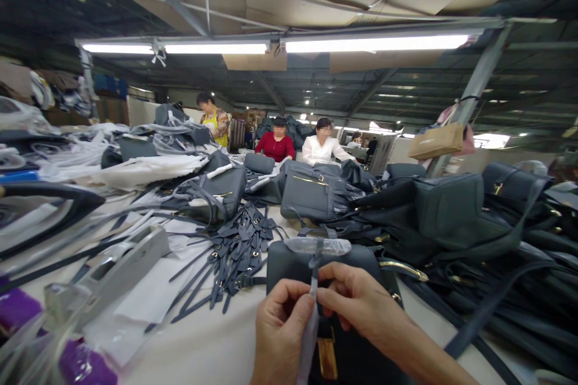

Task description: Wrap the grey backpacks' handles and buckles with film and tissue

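Note:
A dark blue-grey bag (280, 260) lies in front of me, its top handle (336, 246) wrapped in clear plastic. Down the middle of the bag runs a narrow strap with a thin whitish wrap (307, 346). My left hand (283, 328) pinches this wrapped strap between thumb and forefinger. From the other side, my right hand (361, 301) is closed on the strap at about the same height, thumb against forefinger. Below the hands, a gold metal fitting (327, 358) shows on the bag's front. My fingers hide part of the strap.
To the left lies a pile of small dark straps with buckles (244, 240), near a grey tape dispenser (121, 264). Purple packets (83, 364) sit at the lower left. More dark bags (307, 192) crowd the back and right. Several people are beyond the table.

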Action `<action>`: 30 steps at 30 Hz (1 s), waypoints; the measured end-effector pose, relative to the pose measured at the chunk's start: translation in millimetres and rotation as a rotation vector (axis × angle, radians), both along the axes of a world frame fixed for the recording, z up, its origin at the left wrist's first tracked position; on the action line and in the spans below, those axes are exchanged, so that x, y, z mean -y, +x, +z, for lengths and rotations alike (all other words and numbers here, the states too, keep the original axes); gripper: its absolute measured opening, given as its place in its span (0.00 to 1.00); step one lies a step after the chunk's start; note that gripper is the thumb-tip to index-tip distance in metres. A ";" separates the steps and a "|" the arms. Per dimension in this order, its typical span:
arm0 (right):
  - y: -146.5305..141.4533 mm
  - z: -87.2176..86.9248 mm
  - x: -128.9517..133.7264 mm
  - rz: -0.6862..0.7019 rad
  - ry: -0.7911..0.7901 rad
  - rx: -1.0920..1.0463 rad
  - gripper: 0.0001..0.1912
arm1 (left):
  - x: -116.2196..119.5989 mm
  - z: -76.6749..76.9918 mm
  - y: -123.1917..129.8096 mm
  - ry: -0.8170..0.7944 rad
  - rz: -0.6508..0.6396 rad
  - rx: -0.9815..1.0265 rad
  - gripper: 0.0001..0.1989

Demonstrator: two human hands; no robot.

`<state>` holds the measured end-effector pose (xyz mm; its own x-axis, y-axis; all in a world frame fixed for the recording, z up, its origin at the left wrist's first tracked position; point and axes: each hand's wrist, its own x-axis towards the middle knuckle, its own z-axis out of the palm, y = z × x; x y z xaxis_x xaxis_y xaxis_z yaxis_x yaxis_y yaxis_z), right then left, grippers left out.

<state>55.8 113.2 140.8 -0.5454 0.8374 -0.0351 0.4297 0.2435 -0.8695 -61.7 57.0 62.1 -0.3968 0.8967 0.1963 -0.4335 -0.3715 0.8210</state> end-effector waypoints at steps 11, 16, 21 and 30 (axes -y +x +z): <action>-9.1 -12.4 12.1 -0.073 -0.218 -0.361 0.22 | -8.3 -13.3 8.6 0.058 0.139 0.117 0.23; -5.6 -15.6 11.1 0.039 -0.591 -0.638 0.26 | -11.8 -17.1 8.5 0.063 -0.027 0.231 0.26; -1.6 -24.1 3.7 0.164 -0.660 -0.694 0.29 | -11.6 -18.5 3.6 -0.008 -0.271 0.294 0.27; 1.3 -13.4 8.5 0.186 -0.581 -0.608 0.35 | -7.4 -14.6 -6.9 -0.015 -0.255 0.222 0.26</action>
